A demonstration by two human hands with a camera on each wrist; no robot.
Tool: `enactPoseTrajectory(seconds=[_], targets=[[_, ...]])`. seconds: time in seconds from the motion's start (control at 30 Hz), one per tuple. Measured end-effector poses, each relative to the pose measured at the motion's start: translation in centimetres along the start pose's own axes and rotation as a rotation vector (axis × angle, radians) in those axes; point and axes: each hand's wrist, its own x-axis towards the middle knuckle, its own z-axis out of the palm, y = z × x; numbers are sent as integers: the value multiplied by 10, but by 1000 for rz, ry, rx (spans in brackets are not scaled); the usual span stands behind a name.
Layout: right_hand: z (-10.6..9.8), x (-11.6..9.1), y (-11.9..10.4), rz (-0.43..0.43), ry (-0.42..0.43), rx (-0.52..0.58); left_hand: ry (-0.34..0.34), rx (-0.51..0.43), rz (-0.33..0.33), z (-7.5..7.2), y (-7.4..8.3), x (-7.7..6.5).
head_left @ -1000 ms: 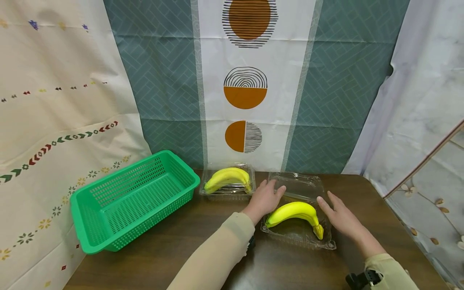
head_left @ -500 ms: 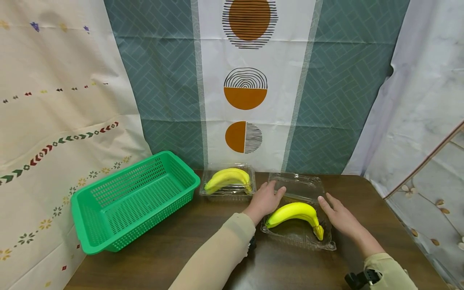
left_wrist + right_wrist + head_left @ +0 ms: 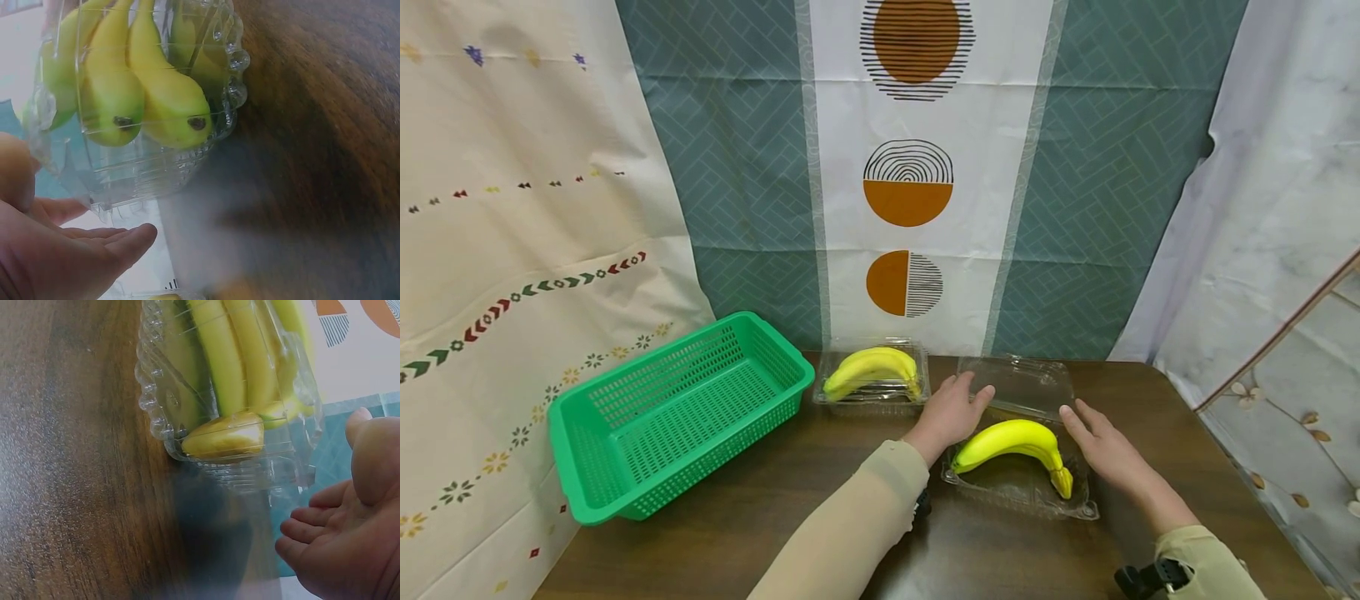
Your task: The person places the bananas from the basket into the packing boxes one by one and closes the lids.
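Note:
An open clear plastic clamshell box lies on the table with a bunch of bananas in its base. Its transparent lid is folded back behind the fruit. At the box's left side is my left hand, fingers extended; the left wrist view shows the palm beside the box wall. My right hand lies along the opposite side with thumb and fingers spread. In the right wrist view its fingers are close to the wall; whether they touch it I cannot tell.
Behind my left hand a second clear box holds another bunch of bananas. A green perforated plastic basket stands on the left of the brown wooden table. Patterned cloths hang along the back and sides.
The open box with its bananas has shifted very slightly to the right, and my left hand has moved slightly with it. My right hand stays nearly in place. The basket and second box have not moved.

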Motion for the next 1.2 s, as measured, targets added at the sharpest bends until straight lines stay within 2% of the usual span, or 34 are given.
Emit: enactPoseTrajectory(seconds=[0.23,0.73,0.97,1.2], targets=[[-2,-3,-2,-7,1,7,9,-22,-7,-3,4,-4],[-7,-7,-9,-20,40,42,57,-72,52,-10,6,-5],[-9,-7,-10,-32,56,59,63,-125,33,-13,7,-5],[-13,-8,-13,-40,80,55,71,-136,40,-18,10,-5]])
